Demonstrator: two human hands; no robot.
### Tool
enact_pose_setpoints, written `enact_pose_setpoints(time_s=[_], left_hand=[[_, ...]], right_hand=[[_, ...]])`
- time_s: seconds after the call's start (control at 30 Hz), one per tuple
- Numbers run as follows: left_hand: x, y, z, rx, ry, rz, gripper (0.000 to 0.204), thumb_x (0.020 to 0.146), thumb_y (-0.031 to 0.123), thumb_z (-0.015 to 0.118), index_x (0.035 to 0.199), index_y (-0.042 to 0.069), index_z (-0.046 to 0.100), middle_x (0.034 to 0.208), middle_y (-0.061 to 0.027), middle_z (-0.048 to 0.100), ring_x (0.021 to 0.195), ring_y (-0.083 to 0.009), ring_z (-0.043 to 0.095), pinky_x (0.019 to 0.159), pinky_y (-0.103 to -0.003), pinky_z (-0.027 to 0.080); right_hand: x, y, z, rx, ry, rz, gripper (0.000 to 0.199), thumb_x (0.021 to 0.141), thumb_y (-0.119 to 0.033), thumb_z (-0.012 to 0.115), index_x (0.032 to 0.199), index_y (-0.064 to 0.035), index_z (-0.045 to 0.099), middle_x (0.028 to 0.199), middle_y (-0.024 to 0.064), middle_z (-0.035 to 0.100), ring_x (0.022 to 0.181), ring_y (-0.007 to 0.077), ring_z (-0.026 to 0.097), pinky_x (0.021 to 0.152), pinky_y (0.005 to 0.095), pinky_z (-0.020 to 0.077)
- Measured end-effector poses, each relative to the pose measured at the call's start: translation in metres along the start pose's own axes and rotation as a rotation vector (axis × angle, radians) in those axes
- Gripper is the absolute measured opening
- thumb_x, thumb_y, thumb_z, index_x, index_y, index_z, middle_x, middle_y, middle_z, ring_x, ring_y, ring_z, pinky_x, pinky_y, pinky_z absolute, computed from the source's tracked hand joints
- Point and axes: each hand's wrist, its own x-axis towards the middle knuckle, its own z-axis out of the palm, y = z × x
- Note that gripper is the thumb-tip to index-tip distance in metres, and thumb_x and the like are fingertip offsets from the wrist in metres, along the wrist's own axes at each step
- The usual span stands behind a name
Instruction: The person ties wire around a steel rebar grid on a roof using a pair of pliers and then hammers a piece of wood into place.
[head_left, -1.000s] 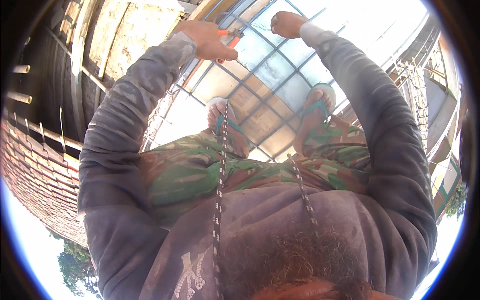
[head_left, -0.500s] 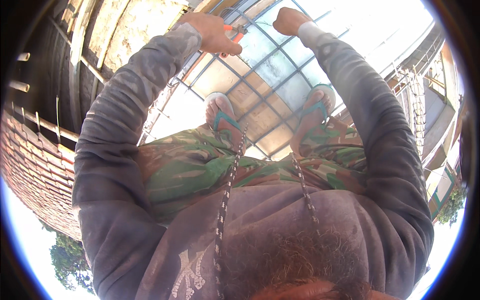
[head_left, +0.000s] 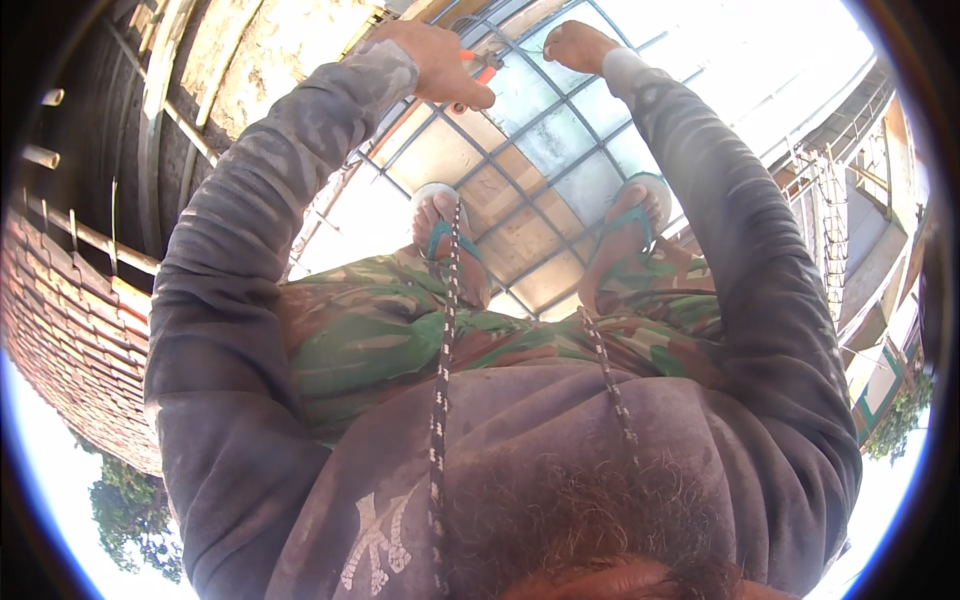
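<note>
The person crouches on a rebar grid laid over wooden formwork boards, both arms stretched forward between the knees. The left hand is wrapped shut around the orange-handled pliers, whose handles poke out from under the fingers right over a crossing of the bars near the top of the view. The right hand is curled into a fist just beside it, pinched on something at the same stretch of bar; I cannot make out whether that is a tie wire, as it is too small to see. My guess is that a joint in the grid is being tied, with the pliers at work on it, and the next move would call for the tool to be turned firmly while the other hand steadies the bar. Both feet in teal-strapped flip-flops stand flat on the bars, well apart from the hands. A brick wall rises on the left. Against a second ago, the two hands have drawn slightly closer together and sit a touch higher in the view; the feet have not shifted.
</note>
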Motion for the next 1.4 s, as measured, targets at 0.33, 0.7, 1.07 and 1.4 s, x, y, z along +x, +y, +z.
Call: enact_pose_setpoints(time_s=[0.33,0.7,1.07,1.4], left_hand=[[0.032,0.006,0.005,0.038,0.432,-0.069,0.047,0.086,0.052,0.070,0.095,0.006,0.078,0.093,-0.0146,0.075,0.086,-0.0328,0.074,0.077,-0.046,0.057],[-0.057,0.038,-0.018,0.019,0.471,0.350,0.035,0.092,0.031,0.066,0.078,0.000,0.074,0.073,-0.0216,0.070,0.074,-0.0406,0.071,0.068,-0.050,0.057],[0.006,0.036,0.121,-0.382,0.064,0.380,0.037,0.097,0.033,0.064,0.098,-0.004,0.072,0.088,-0.0206,0.072,0.084,-0.0404,0.070,0.079,-0.048,0.055],[0.116,0.019,0.101,-0.040,0.529,0.077,0.026,0.095,0.007,0.053,0.120,0.003,0.060,0.112,-0.0187,0.071,0.098,-0.0381,0.073,0.082,-0.048,0.060]], right_hand=[[-0.018,-0.014,0.003,0.084,0.092,0.172,0.032,0.098,-0.028,0.053,0.122,-0.0233,0.074,0.118,0.0068,0.075,0.112,0.0301,0.069,0.099,0.0438,0.0519],[-0.021,-0.014,-0.002,-0.017,0.106,0.103,0.031,0.095,-0.019,0.055,0.119,-0.0195,0.074,0.111,0.0117,0.076,0.107,0.0330,0.071,0.095,0.0456,0.0543],[-0.016,-0.018,0.003,-0.002,0.145,0.062,0.030,0.092,-0.017,0.056,0.116,-0.0183,0.075,0.109,0.0126,0.076,0.104,0.0331,0.072,0.092,0.0469,0.0551],[-0.022,-0.018,0.005,-0.005,0.196,0.051,0.027,0.089,-0.017,0.057,0.109,-0.0159,0.076,0.103,0.0130,0.076,0.103,0.0333,0.072,0.090,0.0469,0.0565]])
